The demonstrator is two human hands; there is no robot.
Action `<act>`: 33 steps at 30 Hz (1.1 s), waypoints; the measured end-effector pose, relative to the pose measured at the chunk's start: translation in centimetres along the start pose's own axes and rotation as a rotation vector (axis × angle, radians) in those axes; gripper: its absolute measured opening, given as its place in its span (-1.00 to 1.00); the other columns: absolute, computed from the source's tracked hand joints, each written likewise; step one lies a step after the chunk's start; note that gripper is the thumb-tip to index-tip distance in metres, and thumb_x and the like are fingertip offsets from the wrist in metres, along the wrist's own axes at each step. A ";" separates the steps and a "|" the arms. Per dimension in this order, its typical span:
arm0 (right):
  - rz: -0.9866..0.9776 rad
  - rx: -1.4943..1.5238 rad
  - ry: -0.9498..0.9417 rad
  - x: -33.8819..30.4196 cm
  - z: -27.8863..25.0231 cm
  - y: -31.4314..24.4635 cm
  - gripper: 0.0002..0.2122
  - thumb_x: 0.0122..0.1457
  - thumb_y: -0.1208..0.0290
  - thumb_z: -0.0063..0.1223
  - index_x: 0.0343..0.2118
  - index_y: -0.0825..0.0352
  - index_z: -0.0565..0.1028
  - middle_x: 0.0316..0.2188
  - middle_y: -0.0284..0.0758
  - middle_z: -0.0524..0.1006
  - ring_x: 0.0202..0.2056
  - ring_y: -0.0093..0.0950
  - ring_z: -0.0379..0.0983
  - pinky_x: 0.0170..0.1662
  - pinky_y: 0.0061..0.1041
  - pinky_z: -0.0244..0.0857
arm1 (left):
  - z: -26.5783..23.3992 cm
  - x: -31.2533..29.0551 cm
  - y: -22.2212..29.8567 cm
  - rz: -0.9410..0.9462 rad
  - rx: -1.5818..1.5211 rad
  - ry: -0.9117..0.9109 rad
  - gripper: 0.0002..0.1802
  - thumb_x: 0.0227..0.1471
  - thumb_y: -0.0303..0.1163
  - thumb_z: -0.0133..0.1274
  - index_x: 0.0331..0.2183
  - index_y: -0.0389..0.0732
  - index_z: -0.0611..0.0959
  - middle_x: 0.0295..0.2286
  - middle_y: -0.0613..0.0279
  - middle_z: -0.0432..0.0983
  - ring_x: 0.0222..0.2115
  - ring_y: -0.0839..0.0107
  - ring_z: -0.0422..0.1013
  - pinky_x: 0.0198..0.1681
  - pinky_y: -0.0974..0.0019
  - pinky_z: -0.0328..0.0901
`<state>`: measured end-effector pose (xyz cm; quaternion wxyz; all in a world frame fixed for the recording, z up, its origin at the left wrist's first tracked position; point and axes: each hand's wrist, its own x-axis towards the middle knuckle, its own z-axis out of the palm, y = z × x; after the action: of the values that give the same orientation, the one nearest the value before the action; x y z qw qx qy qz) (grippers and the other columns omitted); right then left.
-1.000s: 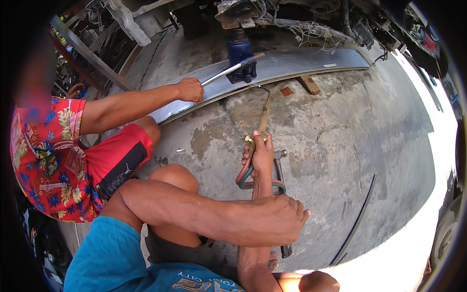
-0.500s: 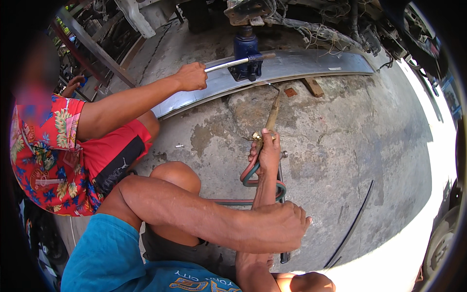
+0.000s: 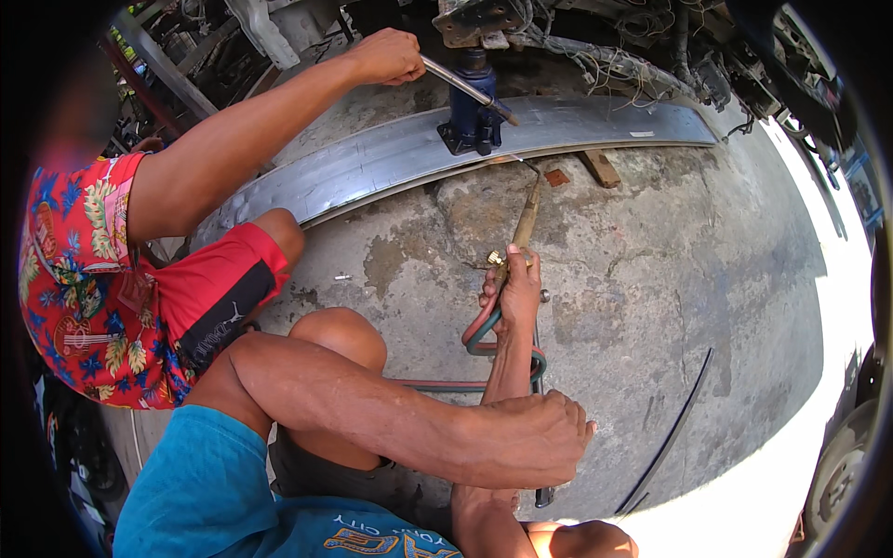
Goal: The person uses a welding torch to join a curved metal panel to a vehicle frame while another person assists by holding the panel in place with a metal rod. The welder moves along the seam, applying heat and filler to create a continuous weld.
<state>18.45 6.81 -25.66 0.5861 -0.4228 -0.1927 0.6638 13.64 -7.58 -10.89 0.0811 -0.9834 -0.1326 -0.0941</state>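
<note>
In my right hand (image 3: 517, 288) is a brass gas torch (image 3: 526, 214), the fingers wrapped round its handle beside the valve knobs. A small glow shows at its bent tip, close to the front edge of a long curved metal sheet (image 3: 372, 160). Red and green hoses (image 3: 480, 333) loop down from the torch. My left hand (image 3: 539, 437) lies across my right forearm, knuckles up and fingers curled under; anything inside them is hidden. On the sheet stands a blue bottle jack (image 3: 473, 112), under a vehicle part. A co-worker's hand (image 3: 389, 58) grips its metal lever (image 3: 465, 86).
A dark bar (image 3: 544, 493) lies partly beneath my arms. A thin black strip (image 3: 672, 437) rests on the concrete at right. A wooden piece (image 3: 600, 168) sits by the sheet's edge. Loose wires (image 3: 633, 76) hang from the vehicle above. The co-worker's knee (image 3: 281, 237) is at left.
The co-worker's hand has risen, swinging the jack lever from nearly level to steeply sloped. My torch has shifted slightly right, and the glow at its tip looks more orange. My left hand has hardly moved.
</note>
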 end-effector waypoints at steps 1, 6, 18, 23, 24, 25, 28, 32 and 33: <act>0.001 0.006 0.000 0.0 -0.1 -0.1 -0.73 0.39 0.13 0.11 -0.06 0.14 0.32 -0.61 -0.36 0.44 -0.71 -0.56 0.35 -0.75 -0.52 0.29 | 0.0 0.1 0.1 -0.008 -0.001 0.003 -0.71 0.04 -0.39 0.10 -0.22 -0.39 0.66 -0.43 0.24 0.53 -0.39 0.43 0.44 -0.35 0.37 0.26; 0.014 0.025 -0.006 -0.5 0.3 0.1 -0.77 0.41 0.17 0.07 -0.09 0.19 0.34 -0.62 -0.35 0.44 -0.73 -0.56 0.35 -0.75 -0.50 0.29 | 0.9 0.4 0.8 -0.029 -0.064 -0.096 -0.70 0.03 -0.39 0.10 -0.20 -0.37 0.64 -0.39 0.22 0.52 -0.36 0.39 0.44 -0.31 0.33 0.30; 0.093 0.163 -0.036 -1.2 -1.6 0.3 -0.72 0.38 0.07 0.10 -0.08 0.09 0.32 -0.56 -0.32 0.47 -0.72 -0.62 0.32 -0.74 -0.62 0.24 | 0.8 0.7 0.9 0.014 -0.112 -0.047 -0.71 0.05 -0.39 0.08 -0.24 -0.42 0.64 -0.40 0.17 0.52 -0.39 0.38 0.45 -0.36 0.31 0.31; 0.117 0.224 -0.070 -1.1 -2.6 1.1 -0.72 0.38 0.06 0.11 -0.08 0.08 0.33 -0.54 -0.32 0.48 -0.71 -0.62 0.33 -0.74 -0.62 0.24 | -0.4 0.8 0.4 0.048 -0.068 -0.059 -0.72 0.04 -0.39 0.09 -0.28 -0.43 0.65 -0.48 0.23 0.47 -0.43 0.42 0.43 -0.42 0.33 0.25; 0.122 0.229 -0.067 -1.1 -2.7 1.3 -0.72 0.38 0.05 0.11 -0.08 0.07 0.34 -0.53 -0.32 0.49 -0.71 -0.64 0.33 -0.74 -0.64 0.24 | -0.4 0.8 0.5 0.045 -0.061 -0.058 -0.72 0.04 -0.38 0.09 -0.29 -0.43 0.65 -0.49 0.24 0.46 -0.43 0.43 0.43 -0.43 0.33 0.24; 0.127 0.238 -0.067 -1.0 -2.7 1.5 -0.72 0.38 0.05 0.11 -0.08 0.07 0.34 -0.53 -0.32 0.49 -0.71 -0.64 0.33 -0.74 -0.65 0.25 | -0.4 0.8 0.5 0.042 -0.053 -0.058 -0.72 0.04 -0.37 0.09 -0.29 -0.43 0.65 -0.49 0.26 0.45 -0.43 0.43 0.43 -0.43 0.33 0.24; 0.131 0.258 -0.070 -0.8 -2.9 1.7 -0.73 0.38 0.05 0.11 -0.09 0.06 0.33 -0.53 -0.32 0.49 -0.70 -0.64 0.33 -0.74 -0.65 0.25 | -0.8 0.7 0.2 0.088 -0.001 -0.044 -0.69 0.04 -0.37 0.09 -0.26 -0.46 0.66 -0.50 0.27 0.45 -0.44 0.43 0.42 -0.42 0.34 0.24; 0.121 0.273 -0.053 -0.5 -3.2 1.5 -0.73 0.38 0.05 0.10 -0.11 0.06 0.32 -0.53 -0.32 0.49 -0.70 -0.64 0.33 -0.73 -0.65 0.26 | -1.8 1.0 -0.2 0.110 0.013 -0.052 -0.62 0.05 -0.36 0.09 -0.17 -0.46 0.67 -0.48 0.28 0.47 -0.42 0.42 0.43 -0.38 0.36 0.25; 0.115 0.283 -0.044 -0.5 -3.2 1.4 -0.73 0.38 0.06 0.10 -0.11 0.06 0.32 -0.53 -0.32 0.49 -0.70 -0.64 0.33 -0.73 -0.65 0.25 | -2.3 1.0 -0.4 0.113 0.021 -0.051 -0.60 0.05 -0.36 0.08 -0.14 -0.46 0.67 -0.47 0.28 0.48 -0.42 0.41 0.44 -0.36 0.37 0.26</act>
<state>20.09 5.25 -28.35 0.5963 -0.3317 -0.0857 0.7260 14.14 -7.37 -8.40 0.0929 -0.9905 -0.0799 -0.0627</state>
